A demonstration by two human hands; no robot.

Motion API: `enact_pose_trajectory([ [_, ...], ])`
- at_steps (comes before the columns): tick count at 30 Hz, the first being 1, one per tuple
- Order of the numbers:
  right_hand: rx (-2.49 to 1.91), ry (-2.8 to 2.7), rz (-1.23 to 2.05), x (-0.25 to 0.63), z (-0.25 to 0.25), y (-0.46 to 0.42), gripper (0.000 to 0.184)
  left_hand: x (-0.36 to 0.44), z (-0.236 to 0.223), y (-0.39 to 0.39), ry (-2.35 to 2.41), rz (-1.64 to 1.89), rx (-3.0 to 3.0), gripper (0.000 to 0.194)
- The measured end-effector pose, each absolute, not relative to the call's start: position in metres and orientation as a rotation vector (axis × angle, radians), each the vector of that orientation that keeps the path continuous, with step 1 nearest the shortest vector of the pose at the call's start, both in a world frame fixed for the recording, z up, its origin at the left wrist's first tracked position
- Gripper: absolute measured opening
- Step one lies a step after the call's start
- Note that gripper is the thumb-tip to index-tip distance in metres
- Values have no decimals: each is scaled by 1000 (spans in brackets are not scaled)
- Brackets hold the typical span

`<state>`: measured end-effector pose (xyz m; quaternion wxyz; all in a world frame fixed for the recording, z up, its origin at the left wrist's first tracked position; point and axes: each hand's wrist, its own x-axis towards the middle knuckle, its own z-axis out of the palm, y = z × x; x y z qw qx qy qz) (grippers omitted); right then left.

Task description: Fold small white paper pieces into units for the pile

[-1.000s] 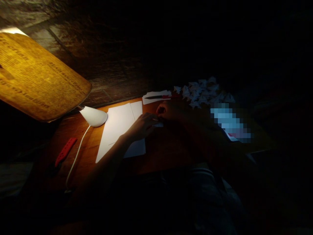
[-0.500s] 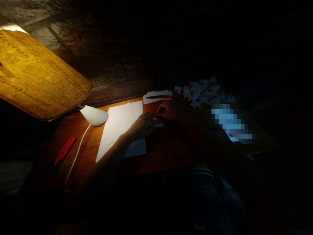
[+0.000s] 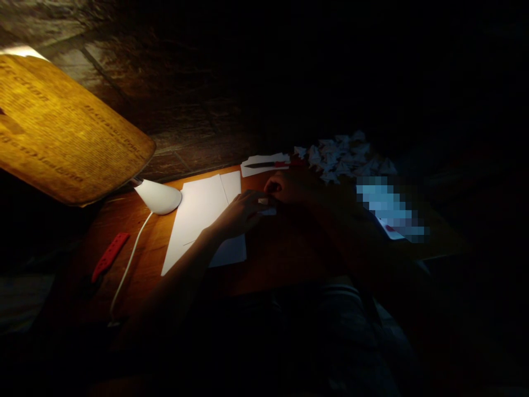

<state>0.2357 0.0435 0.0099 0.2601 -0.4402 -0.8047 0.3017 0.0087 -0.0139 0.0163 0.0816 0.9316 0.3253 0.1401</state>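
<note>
Paper sheets lie on the desk, lit by the lamp, which I take as why they sit there. My left hand pinches a small slip, fingers narrow; my right hand is shadowed beside it, fingers unclear. Almost nothing differs from the earlier frame.

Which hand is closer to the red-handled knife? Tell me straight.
Right. The right hand is nearer, just below and to the right of the red-handled knife, not touching it. The left hand is farther off, over the white paper sheet.
</note>
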Motion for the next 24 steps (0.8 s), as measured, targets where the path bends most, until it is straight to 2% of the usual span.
enact_pose_trajectory([
  [5, -1166, -2184, 850, 238, 11, 44, 18, 8, 16, -13, 986, 391, 2778, 39],
  [10, -1080, -2211, 996, 247, 12, 47, 32, 8, 16, -12, 984, 396, 2770, 38],
  [15, -1030, -2239, 989, 251, 10, 50, 37, 8, 16, -13, 980, 384, 2775, 36],
  [24, -1078, -2247, 973, 249, 14, 46, 34, 9, 17, -15, 1020, 382, 2775, 35],
])
